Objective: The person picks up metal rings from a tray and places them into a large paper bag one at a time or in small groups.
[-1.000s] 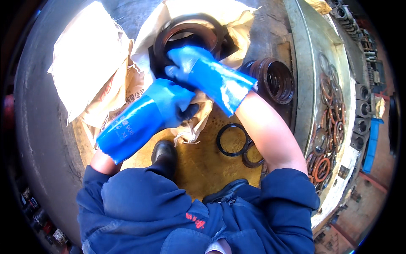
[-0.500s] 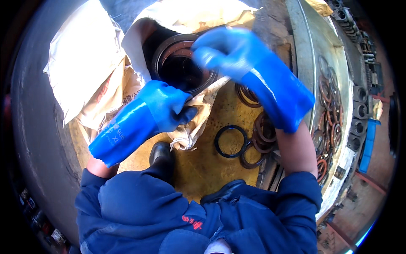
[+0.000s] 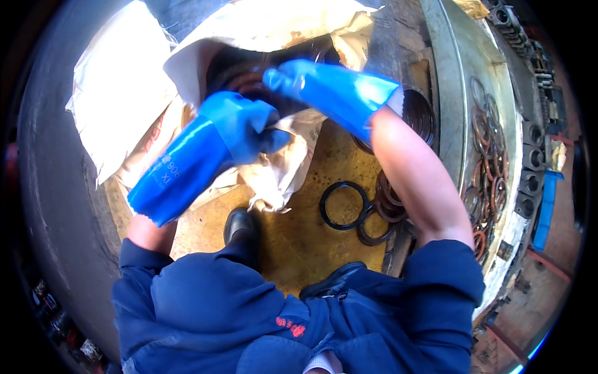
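My left hand (image 3: 237,124), in a blue rubber glove, is closed on the near edge of an open paper sack (image 3: 280,177). Inside the sack's dark mouth lie reddish-brown and dark rings (image 3: 246,78), partly hidden by my gloves. My right hand (image 3: 293,81), gloved the same way, is over the sack's mouth beside those rings. Its fingers are blurred and look bent; whether they hold anything does not show. A black ring (image 3: 344,206) lies flat on the yellowish floor, beside several brown rings (image 3: 387,206).
Another pale paper sack (image 3: 121,93) stands at the left. More stacked rings (image 3: 418,115) sit beyond my right forearm. Along the right runs a metal tray (image 3: 451,68) with many loose brown rings (image 3: 489,156). My boots (image 3: 242,227) stand close below the sack.
My right hand has moved left and down over the sack's mouth, its forearm swinging inward. My left hand has risen slightly with the sack's edge, and the opening has changed shape, covering more of the rings.
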The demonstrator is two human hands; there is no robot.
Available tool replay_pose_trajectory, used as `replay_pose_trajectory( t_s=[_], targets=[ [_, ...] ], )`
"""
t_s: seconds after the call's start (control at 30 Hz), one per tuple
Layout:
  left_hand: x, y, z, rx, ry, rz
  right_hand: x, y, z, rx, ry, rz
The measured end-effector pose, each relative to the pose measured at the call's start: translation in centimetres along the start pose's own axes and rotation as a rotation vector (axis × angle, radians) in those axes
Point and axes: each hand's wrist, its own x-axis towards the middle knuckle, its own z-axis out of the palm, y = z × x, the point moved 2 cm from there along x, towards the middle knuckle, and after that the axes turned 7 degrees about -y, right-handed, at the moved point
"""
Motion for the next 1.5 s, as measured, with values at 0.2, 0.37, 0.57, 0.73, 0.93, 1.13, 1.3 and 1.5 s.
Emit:
replay_pose_trajectory(
  t_s=[0.2,0.37,0.57,0.73,0.93,1.13,1.3,1.5],
  targets=[
    [0.0,1.1,-3.8,-0.271,0.033,-0.294,-3.7,2.6,1.5,-0.001,0.010,0.048],
    [-1.0,1.2,-3.1,-0.112,0.175,-0.286,-3.8,2.3,1.5,0.112,-0.024,0.115],
    [-0.8,-0.6,-1.5,0.263,0.347,-0.048,-3.3,1.6,0.2,0.251,0.062,0.114],
    [-0.1,-0.7,-2.4,0.071,0.429,-0.327,-1.5,3.4,3.7,0.147,0.349,-0.110],
    [3.6,-2.9,-2.5,0.435,0.221,-0.077,-1.1,-0.3,2.8,-0.107,0.207,0.271],
    [9.0,-1.9,-4.1,0.636,0.037,-0.085,-0.2,0.8,3.7,-0.045,0.338,0.164],
    [10.7,-4.0,-6.9,0.684,0.244,-0.159,-5.3,-4.2,2.5,-0.073,0.243,0.183],
    [10.4,-4.9,-8.5,0.836,0.179,-0.374,-10.0,0.2,3.3,0.033,0.334,0.033]
  ],
)
